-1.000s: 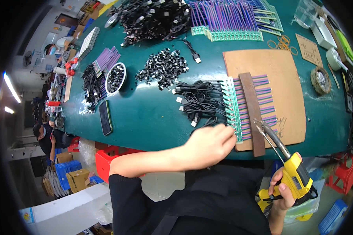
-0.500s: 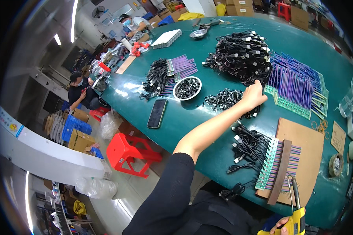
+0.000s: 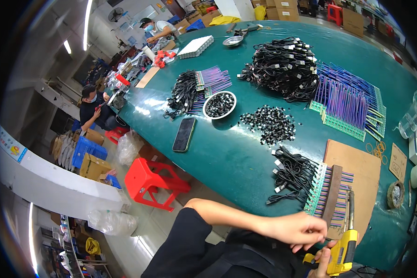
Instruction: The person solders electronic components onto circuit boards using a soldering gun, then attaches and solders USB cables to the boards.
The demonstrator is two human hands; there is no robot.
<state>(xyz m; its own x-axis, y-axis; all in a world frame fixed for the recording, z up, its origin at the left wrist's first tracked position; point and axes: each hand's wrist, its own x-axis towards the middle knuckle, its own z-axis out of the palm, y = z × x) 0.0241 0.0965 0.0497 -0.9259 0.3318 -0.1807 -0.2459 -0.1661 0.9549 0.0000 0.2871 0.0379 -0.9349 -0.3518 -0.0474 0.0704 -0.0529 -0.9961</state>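
My left hand (image 3: 301, 229) is over the near edge of the table, fingers curled in a pinch; what they hold, if anything, is too small to make out. Beside it, my right hand (image 3: 323, 265) grips a yellow and black soldering gun (image 3: 344, 252), its metal tip pointing away over a cardboard sheet (image 3: 356, 162). On that sheet a brown bar (image 3: 331, 197) lies across a row of purple and blue wires joined to a green circuit board strip (image 3: 315, 190). Black USB cables (image 3: 292, 171) spread out from the strip's left side.
Small black-and-silver parts (image 3: 268, 125) lie in a heap, with more in a white bowl (image 3: 232, 99). Farther back are a large cable pile (image 3: 282, 69) and wired board strips (image 3: 345, 106). A phone (image 3: 184, 134) lies left. Two people sit at the far left.
My left hand has come back from the large cable pile to the near edge, beside the soldering gun. The soldering gun has shifted slightly and stands more upright.
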